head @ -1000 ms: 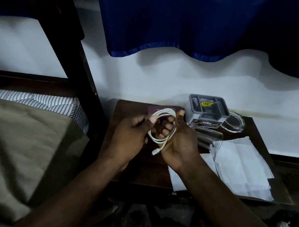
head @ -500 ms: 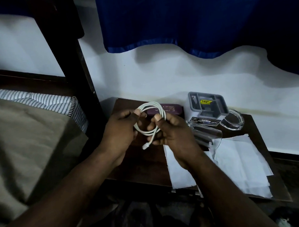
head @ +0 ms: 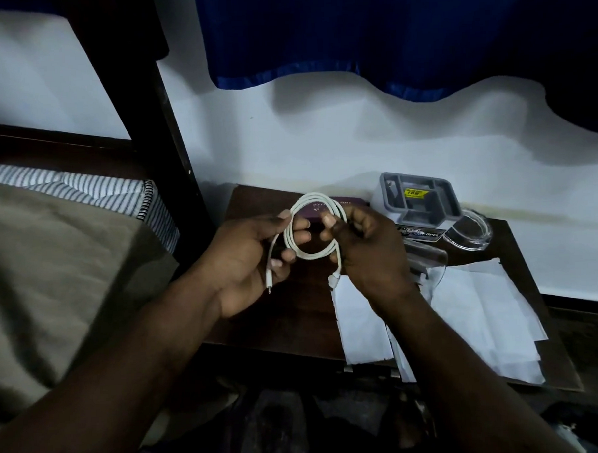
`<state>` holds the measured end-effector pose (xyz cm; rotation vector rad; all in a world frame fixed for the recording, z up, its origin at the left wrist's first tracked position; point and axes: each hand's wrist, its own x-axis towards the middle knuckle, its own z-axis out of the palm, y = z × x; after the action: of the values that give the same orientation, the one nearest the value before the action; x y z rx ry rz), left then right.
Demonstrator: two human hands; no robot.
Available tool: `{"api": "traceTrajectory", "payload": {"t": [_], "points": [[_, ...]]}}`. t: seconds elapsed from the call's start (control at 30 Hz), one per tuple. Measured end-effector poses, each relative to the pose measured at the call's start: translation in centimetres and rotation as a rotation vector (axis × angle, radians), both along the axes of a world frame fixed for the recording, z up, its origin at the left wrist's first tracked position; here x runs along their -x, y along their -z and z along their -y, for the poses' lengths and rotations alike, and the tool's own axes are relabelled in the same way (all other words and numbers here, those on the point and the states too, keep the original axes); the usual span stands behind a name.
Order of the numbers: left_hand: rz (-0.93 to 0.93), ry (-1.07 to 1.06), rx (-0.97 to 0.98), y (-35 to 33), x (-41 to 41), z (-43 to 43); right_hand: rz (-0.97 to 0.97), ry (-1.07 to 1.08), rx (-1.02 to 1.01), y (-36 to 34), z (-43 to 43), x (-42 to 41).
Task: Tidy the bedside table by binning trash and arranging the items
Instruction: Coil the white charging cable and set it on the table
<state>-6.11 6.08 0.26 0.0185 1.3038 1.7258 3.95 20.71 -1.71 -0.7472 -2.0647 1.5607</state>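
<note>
Both hands hold the coiled white cable above the bench. The left hand curls its fingers on one side of the loop, and the right hand pinches the other. The coil hides most of a purple box. White papers reach the front edge of the bench.

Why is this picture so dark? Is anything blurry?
Head view: the light is dim, so the table and arms look almost black; the white cable and papers stand out; the curtain throws a soft shadow on the wall; nothing looks badly blurred.
</note>
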Motion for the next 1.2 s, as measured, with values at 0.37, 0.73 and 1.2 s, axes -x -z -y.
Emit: {"api": "traceTrajectory", "payload": {"t": [0.37, 0.73, 1.2], "points": [[-0.549, -0.151, 0.255, 1.3, -1.0, -0.3, -0.03, 0.075, -0.112, 0.9, 0.2, 0.3], [-0.916, -0.23, 0.503, 1.8, -0.4, 0.4, 0.044, 0.181, -0.302, 0.6, 0.4, 0.1], [-0.438, -0.029, 0.127, 0.9, -0.6, 0.1, 0.053, 0.19, -0.226, 0.8, -0.1, 0.0]]}}
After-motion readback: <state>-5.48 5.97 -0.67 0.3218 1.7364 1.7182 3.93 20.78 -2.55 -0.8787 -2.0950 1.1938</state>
